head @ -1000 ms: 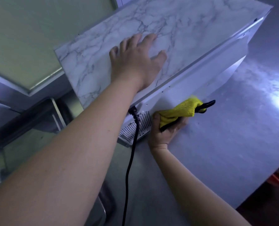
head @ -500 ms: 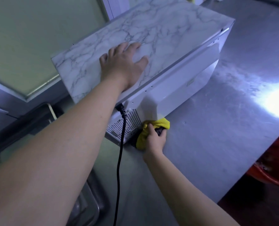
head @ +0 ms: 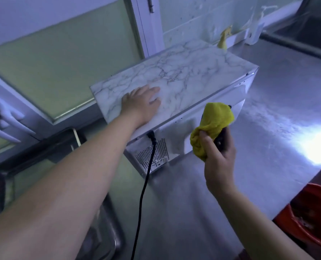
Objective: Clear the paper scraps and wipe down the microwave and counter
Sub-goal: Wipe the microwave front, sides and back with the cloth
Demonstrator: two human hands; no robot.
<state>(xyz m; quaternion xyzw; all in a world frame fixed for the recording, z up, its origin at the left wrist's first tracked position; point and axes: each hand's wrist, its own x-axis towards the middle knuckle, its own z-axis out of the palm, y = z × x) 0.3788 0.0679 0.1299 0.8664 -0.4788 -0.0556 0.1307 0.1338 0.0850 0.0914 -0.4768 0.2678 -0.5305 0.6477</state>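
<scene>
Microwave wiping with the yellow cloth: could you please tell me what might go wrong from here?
1. The black cord runs from the back of the microwave, beside the vent; the yellow cloth in the right hand could snag it.
2. The left hand presses on the microwave near the sink; a push might slide it.

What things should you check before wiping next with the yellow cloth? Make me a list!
1. Cloth in hand: ok. The right hand grips the yellow cloth, along with something black.
2. Microwave steadied: ok. The left hand lies flat on the microwave.
3. Cloth on a surface: not ok. It is held up above the counter.
4. Power cord out of the way: not ok. It hangs from the microwave's back, close to the cloth.
5. Paper scraps cleared: cannot tell. None show on the visible counter.
6. Wall end unplugged: cannot tell.
</scene>
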